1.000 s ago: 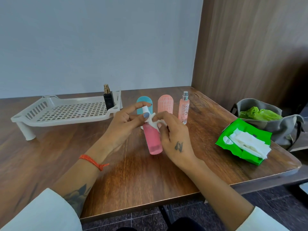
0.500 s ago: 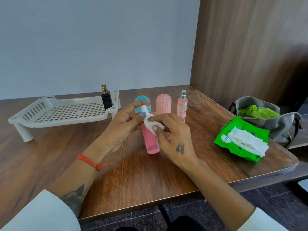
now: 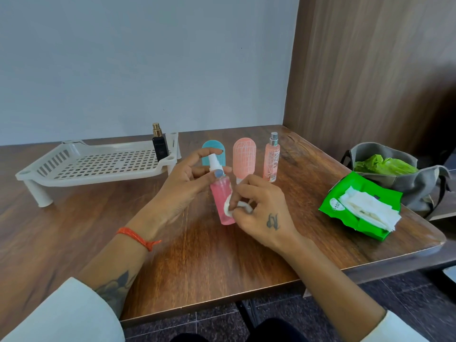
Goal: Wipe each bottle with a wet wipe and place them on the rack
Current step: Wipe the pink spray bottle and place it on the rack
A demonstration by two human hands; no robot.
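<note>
My left hand [image 3: 186, 183] pinches the white spray top of a pink bottle [image 3: 220, 201] and holds it upright just above the table. My right hand [image 3: 259, 208] pinches a crumpled white wet wipe [image 3: 228, 209] against the bottle's right side, low on its body. Behind them stand a blue bottle [image 3: 208, 150], partly hidden by my left fingers, a pink capsule-shaped bottle [image 3: 244, 154] and a slim pink spray bottle [image 3: 271, 157]. A black bottle with a gold top [image 3: 160, 144] stands at the right end of the white perforated rack [image 3: 86, 166].
A green pack of wet wipes [image 3: 355, 206] lies open on the table's right side with white wipes spilling out. A grey bag [image 3: 419, 183] holding green plastic sits beyond the right edge. A wood-panelled wall closes the right side.
My right hand has slid the wipe down from the bottle's white spray top to the lower pink body. My left hand keeps its pinch on the top.
</note>
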